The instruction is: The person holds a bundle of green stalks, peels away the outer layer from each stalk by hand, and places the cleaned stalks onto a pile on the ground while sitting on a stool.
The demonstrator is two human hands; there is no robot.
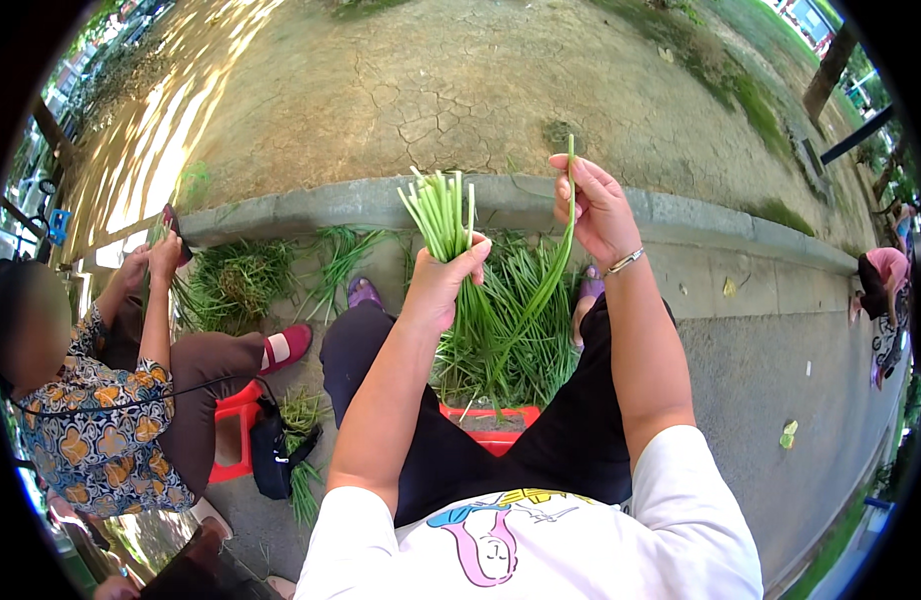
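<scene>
My left hand (451,270) grips an upright bunch of green stalks (441,210), their pale cut ends sticking up above the fingers and long leaves hanging below. My right hand (588,205), a metal bracelet at its wrist, is raised to the right of the bunch and pinches one long green stalk (541,291) near its top. Under both hands, between my purple-shod feet, lies a large loose pile of long green leaves (516,350). A red plastic stool (496,440) shows between my legs.
A seated person (81,420) at my left handles similar stalks, beside another pile (243,278), a red stool (238,435) and a black bag (274,460). A concrete curb (711,217) runs ahead, with bare earth beyond. Other people (884,275) are at the far right.
</scene>
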